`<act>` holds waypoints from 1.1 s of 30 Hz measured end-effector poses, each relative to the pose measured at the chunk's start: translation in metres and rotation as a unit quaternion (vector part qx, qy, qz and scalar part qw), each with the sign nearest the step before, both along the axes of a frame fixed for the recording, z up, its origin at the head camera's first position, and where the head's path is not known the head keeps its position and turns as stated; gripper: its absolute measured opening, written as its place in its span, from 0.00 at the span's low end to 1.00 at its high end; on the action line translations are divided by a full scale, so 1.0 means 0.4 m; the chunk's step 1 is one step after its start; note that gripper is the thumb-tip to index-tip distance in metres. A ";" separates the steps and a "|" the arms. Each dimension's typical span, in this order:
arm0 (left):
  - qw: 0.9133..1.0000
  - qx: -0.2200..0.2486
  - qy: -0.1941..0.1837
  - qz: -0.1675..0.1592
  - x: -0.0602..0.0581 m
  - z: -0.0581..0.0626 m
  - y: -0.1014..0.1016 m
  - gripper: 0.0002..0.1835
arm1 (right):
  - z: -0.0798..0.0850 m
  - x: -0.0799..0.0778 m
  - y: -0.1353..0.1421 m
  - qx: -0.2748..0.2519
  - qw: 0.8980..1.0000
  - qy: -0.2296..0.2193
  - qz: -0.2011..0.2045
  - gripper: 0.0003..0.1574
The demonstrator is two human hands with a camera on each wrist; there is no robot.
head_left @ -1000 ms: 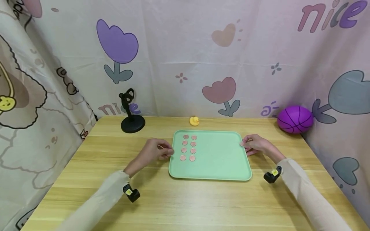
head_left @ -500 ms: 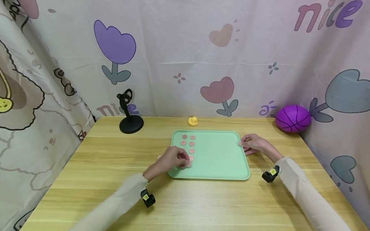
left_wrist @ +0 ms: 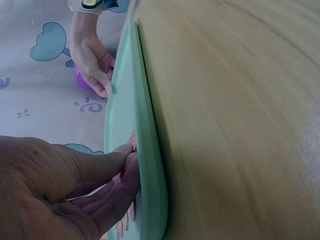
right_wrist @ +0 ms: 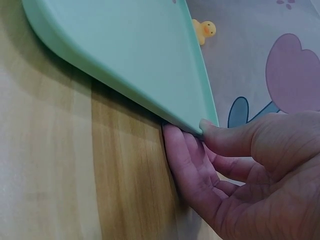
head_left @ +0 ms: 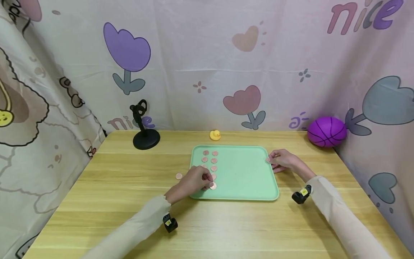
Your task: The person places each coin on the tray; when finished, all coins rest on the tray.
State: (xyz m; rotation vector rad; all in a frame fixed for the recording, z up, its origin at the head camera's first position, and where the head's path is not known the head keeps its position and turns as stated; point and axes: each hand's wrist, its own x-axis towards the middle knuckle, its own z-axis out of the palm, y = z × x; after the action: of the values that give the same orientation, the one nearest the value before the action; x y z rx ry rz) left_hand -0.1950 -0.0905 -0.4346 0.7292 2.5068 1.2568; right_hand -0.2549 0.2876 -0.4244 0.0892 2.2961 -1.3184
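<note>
A green tray [head_left: 244, 172] lies on the table with copper-coloured coins in two columns at its left side. My left hand [head_left: 193, 180] reaches over the tray's near left part and pinches a coin [head_left: 213, 186] at the foot of the right column; some coins behind the hand are hidden. The left wrist view shows this coin [left_wrist: 132, 139] at the thumb and finger tips, close to the tray's rim. My right hand [head_left: 282, 160] holds the tray's right edge, with the thumb [right_wrist: 225, 139] on the rim and fingers underneath.
One loose coin [head_left: 179, 176] lies on the wooden table [head_left: 226, 230] left of the tray. Behind are a yellow rubber duck [head_left: 215, 135], a black stand [head_left: 146, 139] at the left and a purple ball [head_left: 326, 132] at the right. A patterned curtain [head_left: 181, 43] hangs behind the table.
My left hand has moved from the tray's left edge rightward over the tray, bringing a coin below the right column. The loose coin on the table has come into sight. My right hand stays put.
</note>
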 end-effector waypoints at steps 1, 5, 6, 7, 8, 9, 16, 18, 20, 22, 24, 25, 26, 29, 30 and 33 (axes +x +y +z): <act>1.000 -0.003 0.004 0.001 0.001 -0.001 0.000 0.07 | 0.000 0.000 -0.001 0.001 1.000 0.000 -0.001 0.13; 1.000 -0.017 0.018 0.008 0.000 -0.004 0.003 0.07 | -0.001 -0.001 0.000 0.001 1.000 -0.001 -0.002 0.13; 0.999 -0.022 0.023 0.009 -0.001 -0.005 0.004 0.07 | -0.002 -0.001 0.000 0.001 1.000 -0.002 -0.002 0.13; 0.999 -0.027 0.027 0.010 -0.001 -0.006 0.005 0.07 | -0.002 -0.002 0.000 0.001 1.000 -0.002 -0.002 0.13; 0.999 -0.029 0.031 0.009 -0.002 -0.007 0.005 0.07 | -0.002 -0.002 0.000 0.001 1.000 -0.002 -0.002 0.13; 0.999 -0.031 0.034 0.008 -0.002 -0.006 0.005 0.07 | -0.002 -0.002 0.000 0.001 1.000 -0.003 -0.001 0.13; 0.997 -0.023 0.068 0.001 -0.015 0.010 -0.018 0.05 | -0.001 -0.004 0.000 0.000 1.000 -0.004 -0.001 0.12; 0.996 -0.018 0.082 0.012 -0.024 0.021 -0.038 0.02 | 0.001 -0.003 -0.002 0.006 1.000 -0.003 -0.003 0.12; 0.996 -0.009 0.085 0.027 -0.035 0.033 -0.067 0.02 | 0.001 -0.001 -0.005 0.011 1.000 0.002 -0.003 0.11; 0.996 -0.005 0.080 0.051 -0.047 0.048 -0.104 0.05 | 0.005 0.000 -0.006 0.018 1.000 0.009 -0.002 0.11; 0.995 -0.009 0.077 0.069 -0.060 0.057 -0.149 0.08 | 0.011 -0.004 -0.007 0.020 1.000 0.014 -0.002 0.12; 0.994 -0.015 0.072 0.076 -0.067 0.059 -0.170 0.09 | 0.014 -0.007 -0.006 0.020 1.000 0.015 -0.002 0.12; 0.994 -0.021 0.066 0.080 -0.073 0.058 -0.191 0.10 | 0.016 -0.010 -0.005 0.019 1.000 0.015 -0.002 0.12; 0.995 -0.060 0.046 0.067 -0.086 0.040 -0.240 0.13 | 0.019 -0.013 -0.003 0.017 1.000 0.010 -0.003 0.13; 0.995 -0.074 0.044 0.058 -0.088 0.030 -0.250 0.14 | 0.017 -0.012 -0.002 0.015 1.000 0.009 -0.002 0.13; 0.993 -0.104 0.046 0.031 -0.085 0.005 -0.271 0.15 | 0.006 -0.003 -0.004 0.012 1.000 0.000 -0.001 0.12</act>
State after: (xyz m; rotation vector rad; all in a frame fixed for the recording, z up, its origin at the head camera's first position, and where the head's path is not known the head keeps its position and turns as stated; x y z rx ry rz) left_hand -0.2289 -0.1991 -0.4327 0.6784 2.7018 0.9808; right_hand -0.2561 0.2862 -0.4222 0.1001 2.3133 -1.2914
